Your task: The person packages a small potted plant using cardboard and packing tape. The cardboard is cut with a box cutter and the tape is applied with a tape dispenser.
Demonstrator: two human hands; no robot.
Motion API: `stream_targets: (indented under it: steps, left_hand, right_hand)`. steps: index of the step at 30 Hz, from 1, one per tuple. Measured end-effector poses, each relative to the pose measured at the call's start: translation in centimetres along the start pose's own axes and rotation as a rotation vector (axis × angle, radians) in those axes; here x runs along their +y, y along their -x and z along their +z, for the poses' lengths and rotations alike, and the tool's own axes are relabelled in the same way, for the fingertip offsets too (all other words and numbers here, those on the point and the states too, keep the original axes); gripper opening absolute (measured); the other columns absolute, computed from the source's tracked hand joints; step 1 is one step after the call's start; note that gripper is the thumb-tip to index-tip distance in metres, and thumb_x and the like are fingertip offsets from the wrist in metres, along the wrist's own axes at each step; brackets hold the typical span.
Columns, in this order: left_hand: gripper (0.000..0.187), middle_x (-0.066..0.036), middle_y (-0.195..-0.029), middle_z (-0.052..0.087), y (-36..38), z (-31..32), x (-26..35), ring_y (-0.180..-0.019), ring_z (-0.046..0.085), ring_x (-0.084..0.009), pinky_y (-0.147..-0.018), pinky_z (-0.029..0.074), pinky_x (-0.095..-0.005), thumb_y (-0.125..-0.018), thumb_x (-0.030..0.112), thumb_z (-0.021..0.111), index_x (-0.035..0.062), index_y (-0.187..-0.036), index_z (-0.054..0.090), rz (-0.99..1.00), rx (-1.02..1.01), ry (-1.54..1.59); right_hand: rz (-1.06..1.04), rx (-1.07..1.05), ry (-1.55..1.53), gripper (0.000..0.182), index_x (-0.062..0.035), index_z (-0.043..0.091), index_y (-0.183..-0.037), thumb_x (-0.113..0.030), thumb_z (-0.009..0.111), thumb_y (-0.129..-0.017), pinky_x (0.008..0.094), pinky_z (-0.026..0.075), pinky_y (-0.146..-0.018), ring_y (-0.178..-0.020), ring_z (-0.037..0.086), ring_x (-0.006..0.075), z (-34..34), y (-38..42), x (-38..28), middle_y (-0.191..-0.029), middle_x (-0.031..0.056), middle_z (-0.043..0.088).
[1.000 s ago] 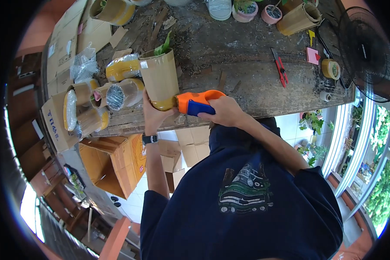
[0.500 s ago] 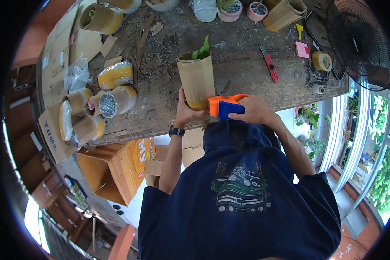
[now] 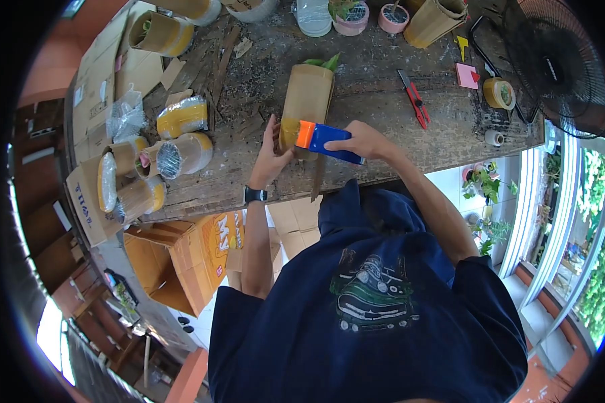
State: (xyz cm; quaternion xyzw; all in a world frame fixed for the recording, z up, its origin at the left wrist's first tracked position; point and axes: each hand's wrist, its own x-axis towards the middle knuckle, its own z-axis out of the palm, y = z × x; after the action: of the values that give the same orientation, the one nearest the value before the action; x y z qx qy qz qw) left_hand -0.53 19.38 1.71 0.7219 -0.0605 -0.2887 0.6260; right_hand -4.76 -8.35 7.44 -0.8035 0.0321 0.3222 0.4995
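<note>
A brown cardboard-wrapped plant (image 3: 308, 94) leans on the worktable, green leaves (image 3: 331, 62) poking out of its far end. Yellowish tape goes round its lower end. My left hand (image 3: 270, 163) grips that lower end from the left side, fingers and thumb around it. In my right hand (image 3: 368, 143) is a blue and orange tape dispenser (image 3: 334, 143), its orange head against the taped part of the cardboard. Part of the wrap's base is hidden behind the dispenser and my left fingers.
Several wrapped pots (image 3: 185, 154) lie on the left beside flat cardboard (image 3: 91, 94). Red-handled scissors (image 3: 415, 101), a tape roll (image 3: 499, 93) and a black fan (image 3: 551, 60) are on the right. An open carton (image 3: 175, 262) stands below the table (image 3: 376, 101) edge.
The wrapped plant has moved up the table and tilted, its leafy end leaning right. The dispenser has swung left across its lower end, and my left hand has shifted left.
</note>
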Motion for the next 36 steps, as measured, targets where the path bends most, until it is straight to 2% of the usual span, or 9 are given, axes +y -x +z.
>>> stream_targets:
  steps: [2,5,8,14,17,23,28,34,36]
  left_hand:
    - [0.127,-0.018,-0.145,0.037,0.8,0.3,0.9,-0.132,0.044,-0.0319,-0.108,0.043,-0.0424,-0.058,0.022,0.093,0.0064,-0.156,0.015,0.097,-0.029,-0.287]
    - [0.128,-0.021,-0.138,0.045,0.6,3.7,1.5,-0.127,0.049,-0.0362,-0.104,0.047,-0.044,-0.054,0.024,0.094,0.0085,-0.155,0.019,0.361,0.25,-0.726]
    - [0.124,-0.021,-0.129,0.053,-0.2,4.9,1.8,-0.121,0.055,-0.0381,-0.101,0.049,-0.0447,-0.052,0.027,0.095,0.0087,-0.153,0.025,0.176,0.359,-0.679]
    - [0.12,-0.019,-0.12,0.06,-1.4,2.9,1.0,-0.111,0.061,-0.0355,-0.101,0.049,-0.0425,-0.053,0.031,0.095,0.0064,-0.151,0.03,0.175,0.246,-0.62]
    - [0.122,-0.02,-0.123,0.056,-3.2,0.3,-1.3,-0.115,0.057,-0.0379,-0.103,0.046,-0.0423,-0.052,0.035,0.094,0.0047,-0.151,0.028,0.137,0.055,-0.236]
    - [0.125,-0.025,-0.138,0.04,-1.7,-0.5,1.4,-0.123,0.045,-0.0476,-0.105,0.04,-0.0501,-0.053,0.035,0.093,0.0048,-0.152,0.024,0.073,0.142,-0.852]
    - [0.126,-0.025,-0.132,0.045,-0.9,4.6,5.0,-0.12,0.048,-0.0478,-0.1,0.043,-0.0518,-0.053,0.038,0.093,0.0068,-0.153,0.022,0.06,0.335,-1.069]
    - [0.124,-0.024,-0.127,0.054,-2.9,0.3,3.6,-0.117,0.055,-0.0432,-0.096,0.049,-0.0489,-0.054,0.04,0.093,0.005,-0.152,0.026,-0.038,0.259,-0.807]
    - [0.123,-0.024,-0.131,0.054,-3.6,-1.2,3.1,-0.12,0.056,-0.0415,-0.098,0.049,-0.047,-0.053,0.04,0.094,0.0034,-0.151,0.028,0.03,0.219,-0.743]
  right_hand:
    - [0.007,0.001,-0.01,0.064,0.0055,0.069,-0.069,-0.058,0.072,-0.078,0.0375,0.052,-0.06,-0.059,0.066,0.0251,0.4,-1.1,-0.6,-0.062,0.0169,0.065]
    - [0.028,-0.011,-0.041,0.065,0.006,0.07,-0.069,-0.058,0.072,-0.079,0.0374,0.052,-0.059,-0.059,0.067,0.0241,0.3,-0.8,-2.1,-0.061,0.0159,0.066]
    - [0.031,-0.019,-0.07,0.065,0.0051,0.071,-0.07,-0.059,0.071,-0.078,0.037,0.052,-0.06,-0.06,0.067,0.0232,0.3,0.2,-2.5,-0.063,0.0153,0.067]
    - [0.053,-0.006,-0.019,0.065,0.0019,0.071,-0.07,-0.062,0.07,-0.079,0.0357,0.051,-0.061,-0.06,0.067,0.023,-2.1,3.3,1.4,-0.065,0.0145,0.068]
    - [0.068,0.022,-0.127,0.065,0.0019,0.07,-0.07,-0.062,0.071,-0.078,0.0361,0.05,-0.061,-0.06,0.066,0.024,-0.6,2.7,3.7,-0.066,0.0148,0.068]
    - [0.114,0.072,-0.156,0.059,0.0028,0.07,-0.07,-0.056,0.074,-0.078,0.0357,0.051,-0.062,-0.062,0.067,0.023,1.9,-0.5,3.2,-0.067,0.0161,0.068]
    - [0.147,0.0,-0.244,0.061,0.0033,0.07,-0.071,-0.057,0.073,-0.078,0.0359,0.052,-0.062,-0.064,0.068,0.023,1.4,-1.0,1.3,-0.067,0.0169,0.067]
    - [0.032,0.046,-0.111,0.059,0.0029,0.067,-0.069,-0.055,0.071,-0.083,0.0332,0.047,-0.055,-0.057,0.062,0.0169,1.3,0.4,1.9,-0.059,0.0072,0.061]
    - [0.076,0.0,-0.185,0.065,0.0034,0.067,-0.07,-0.061,0.07,-0.08,0.038,0.05,-0.06,-0.06,0.064,0.0253,0.9,0.6,2.6,-0.063,0.0137,0.063]
